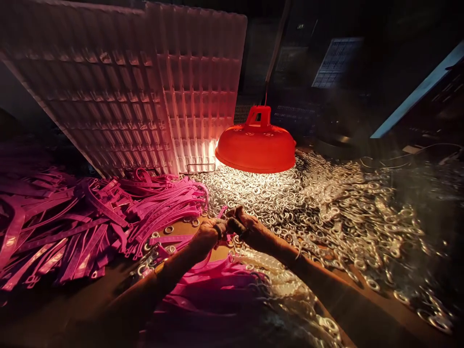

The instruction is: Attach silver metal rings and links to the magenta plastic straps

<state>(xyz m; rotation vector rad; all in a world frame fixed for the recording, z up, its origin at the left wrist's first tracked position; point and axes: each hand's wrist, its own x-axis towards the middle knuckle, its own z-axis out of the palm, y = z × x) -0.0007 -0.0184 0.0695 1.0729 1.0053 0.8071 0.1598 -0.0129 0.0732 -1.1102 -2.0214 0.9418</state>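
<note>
Hands meet at centre frame under the red lamp (255,147): left hand (207,235) and right hand (246,223) pinch together on something small, too dim to identify. Pink straps (108,217) heap at left, metal rings (326,203) at right, the surface (90,295) mostly in shadow.

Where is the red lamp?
In the head view the red lamp hangs just right of centre, above the heap of metal rings, beside the white ribbed panel and beyond both hands.

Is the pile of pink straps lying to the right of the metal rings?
No, the pink straps lie left of the metal rings.
</note>
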